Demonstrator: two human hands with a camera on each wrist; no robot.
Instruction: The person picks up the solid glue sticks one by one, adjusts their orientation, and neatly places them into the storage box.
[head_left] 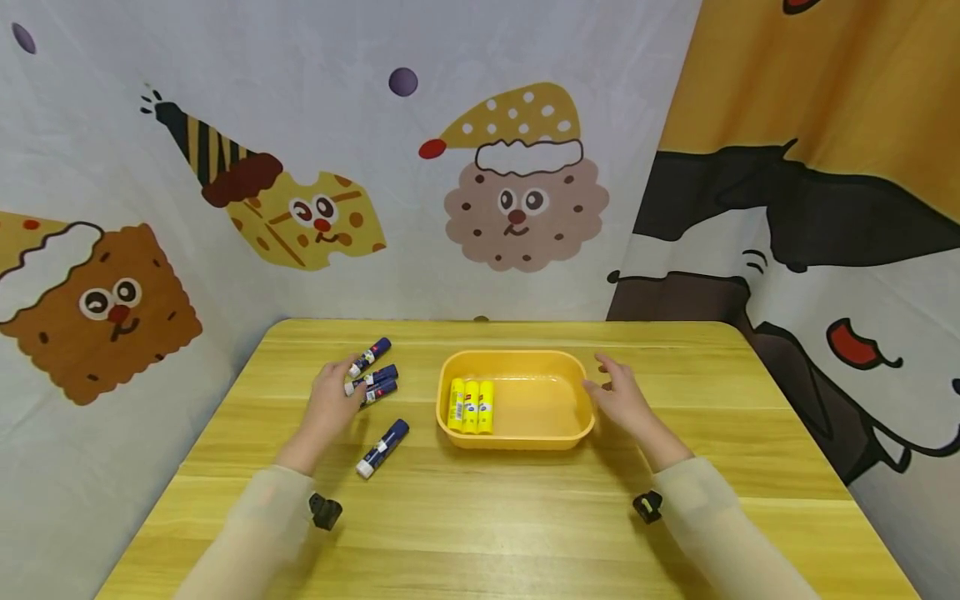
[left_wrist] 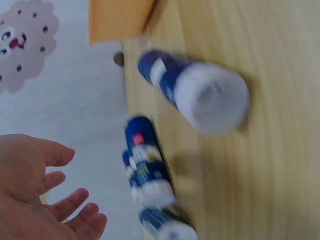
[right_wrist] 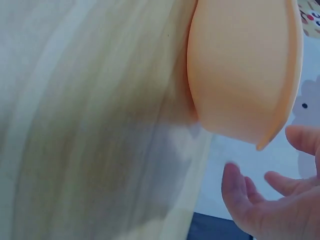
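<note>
My left hand hovers over the left side of the table with relaxed, parted fingers and nothing in them. Right by its fingertips lie two blue glue sticks with white ends, one against the other. Another blue glue stick is just behind them, and a separate one lies closer to me. At the right end of an orange-yellow plastic basket, my right hand has loosely bent, spread fingers, its thumb close to the rim. Inside the basket, three yellow tubes stand side by side at the left.
The wooden table ends at the back against a white cartoon-print cloth. A second printed curtain hangs on the right. Small black devices, one and another, sit at my wrists.
</note>
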